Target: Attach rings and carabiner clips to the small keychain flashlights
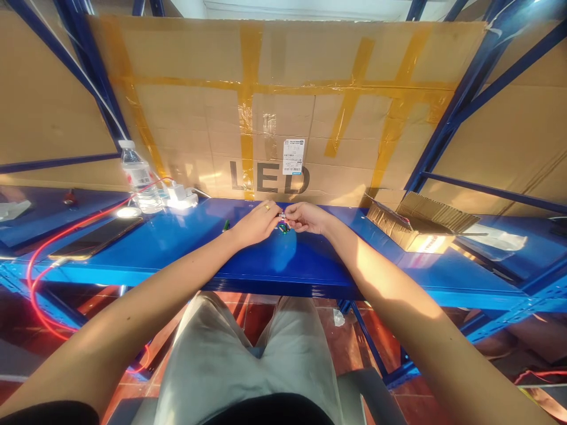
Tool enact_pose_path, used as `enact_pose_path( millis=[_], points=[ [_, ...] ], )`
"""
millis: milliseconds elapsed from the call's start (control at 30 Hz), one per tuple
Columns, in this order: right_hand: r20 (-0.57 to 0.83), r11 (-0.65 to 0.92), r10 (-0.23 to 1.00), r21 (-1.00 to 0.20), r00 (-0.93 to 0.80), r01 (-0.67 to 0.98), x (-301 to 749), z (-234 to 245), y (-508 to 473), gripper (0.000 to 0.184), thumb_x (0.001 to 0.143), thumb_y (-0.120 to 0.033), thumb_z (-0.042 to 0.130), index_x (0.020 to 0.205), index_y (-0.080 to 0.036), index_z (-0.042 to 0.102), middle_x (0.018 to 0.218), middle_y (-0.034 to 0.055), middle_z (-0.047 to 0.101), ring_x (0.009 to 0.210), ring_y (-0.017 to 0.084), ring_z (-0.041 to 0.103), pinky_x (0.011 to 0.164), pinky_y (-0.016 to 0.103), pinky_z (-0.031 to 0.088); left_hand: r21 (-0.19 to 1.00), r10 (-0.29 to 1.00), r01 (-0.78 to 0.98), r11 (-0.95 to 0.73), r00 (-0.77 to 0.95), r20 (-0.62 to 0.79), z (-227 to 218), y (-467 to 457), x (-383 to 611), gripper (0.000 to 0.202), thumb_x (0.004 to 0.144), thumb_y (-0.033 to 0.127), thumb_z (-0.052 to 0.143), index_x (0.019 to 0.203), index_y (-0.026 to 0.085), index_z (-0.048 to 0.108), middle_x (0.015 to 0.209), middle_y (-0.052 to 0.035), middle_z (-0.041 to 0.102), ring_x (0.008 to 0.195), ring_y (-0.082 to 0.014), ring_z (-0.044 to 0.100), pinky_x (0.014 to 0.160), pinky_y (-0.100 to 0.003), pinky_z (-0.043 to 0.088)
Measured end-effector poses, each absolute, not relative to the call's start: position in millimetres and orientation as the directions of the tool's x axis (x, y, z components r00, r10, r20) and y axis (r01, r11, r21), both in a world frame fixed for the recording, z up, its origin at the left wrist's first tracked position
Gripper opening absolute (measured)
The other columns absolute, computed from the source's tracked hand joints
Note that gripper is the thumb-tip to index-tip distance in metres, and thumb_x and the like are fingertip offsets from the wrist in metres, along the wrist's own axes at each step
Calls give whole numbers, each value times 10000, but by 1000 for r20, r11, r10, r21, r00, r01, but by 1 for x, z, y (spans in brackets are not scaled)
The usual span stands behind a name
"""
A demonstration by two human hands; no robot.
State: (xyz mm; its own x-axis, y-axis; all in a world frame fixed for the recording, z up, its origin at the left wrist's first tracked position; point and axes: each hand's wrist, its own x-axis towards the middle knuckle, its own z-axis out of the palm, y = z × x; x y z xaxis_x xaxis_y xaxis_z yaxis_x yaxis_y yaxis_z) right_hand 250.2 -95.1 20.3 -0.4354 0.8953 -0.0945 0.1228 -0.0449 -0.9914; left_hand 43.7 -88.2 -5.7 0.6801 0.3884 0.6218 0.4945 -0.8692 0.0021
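Both hands meet over the middle of the blue shelf top (248,260). My left hand (259,223), with a ring on one finger, is closed with its fingertips on a small shiny object (283,227) showing green and purple. From the other side, my right hand (305,218) pinches the same object between thumb and fingers. The object is too small to name, and the fingers partly cover it. Beside my left hand lies a small green piece (226,225) on the shelf.
A water bottle (142,177), a white charger (179,195) and a phone (97,237) with a red cable (44,242) are at left. An open cardboard box (416,224) stands at right. A large taped cardboard sheet (199,130) rises behind, between blue rack posts (447,130).
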Motion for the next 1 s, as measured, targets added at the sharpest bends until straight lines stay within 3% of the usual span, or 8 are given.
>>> enact_pose_path(
  millis=[133,267,533,700,833,1000],
  points=[
    [204,304,925,-904,-319,302,242,16,-94,94,676,-113,622,637,-173,560,504,-12,552,436,91,438,398,198,287,177,563,576,-798,609,558,-9,-83,45,320,1063,342,336,1024,178,608,984,-123,689,936,-273,648,848,-397,495],
    [338,461,874,-801,-348,382,239,12,-92,78,641,-121,565,594,-182,553,482,-33,548,445,99,465,446,222,344,177,594,605,-776,607,528,-11,-79,45,304,1050,307,352,915,184,595,884,-114,686,827,-266,646,737,-368,468],
    [207,278,942,-922,-264,269,233,13,-96,105,559,-93,523,523,-191,514,417,-33,468,388,86,337,406,237,224,61,520,588,-806,657,546,-11,-82,45,267,1038,262,352,925,169,575,907,-144,676,904,-294,649,813,-397,486],
    [140,195,956,-960,-259,202,231,14,-97,185,649,-102,579,517,-192,485,407,-28,431,372,72,272,391,235,169,69,519,591,-804,641,565,-10,-80,45,256,1035,264,358,952,177,584,943,-144,677,949,-297,650,841,-404,490],
    [142,242,951,-895,-274,374,237,20,-91,285,811,-254,665,569,-193,527,457,5,505,405,107,393,392,256,273,220,603,617,-755,523,602,-7,-79,47,208,1022,283,411,977,190,591,956,-113,696,904,-275,655,798,-386,484],
    [138,164,986,-666,-96,727,253,17,-78,309,814,-321,751,607,-201,556,485,31,562,455,156,499,448,292,372,331,653,609,-721,438,617,-5,-76,45,136,987,269,477,980,199,593,965,-88,716,884,-263,649,783,-375,474]
  ],
)
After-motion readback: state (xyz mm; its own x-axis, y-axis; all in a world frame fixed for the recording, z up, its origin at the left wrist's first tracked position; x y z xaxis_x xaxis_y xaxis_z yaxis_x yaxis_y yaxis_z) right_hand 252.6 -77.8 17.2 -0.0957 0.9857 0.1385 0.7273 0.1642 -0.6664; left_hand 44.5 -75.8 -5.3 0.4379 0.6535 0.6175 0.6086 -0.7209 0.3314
